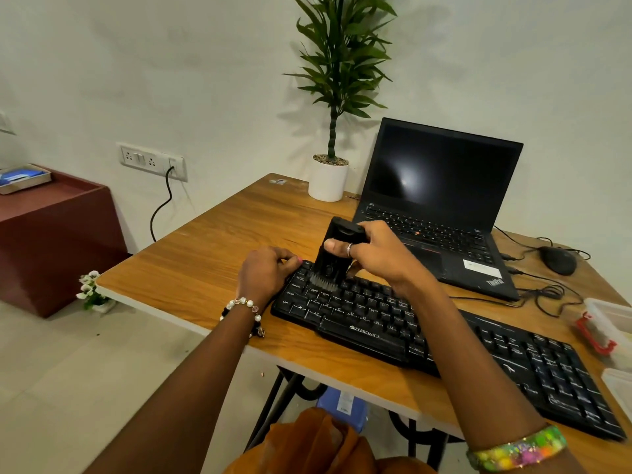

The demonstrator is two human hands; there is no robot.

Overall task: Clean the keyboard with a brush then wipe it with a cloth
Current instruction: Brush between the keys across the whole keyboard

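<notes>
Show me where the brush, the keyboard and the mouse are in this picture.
brush (337,254): head view, on its black body above the bristles.
keyboard (364,331): head view, on the front edge by the logo.
mouse (558,261): head view, on its top shell.
</notes>
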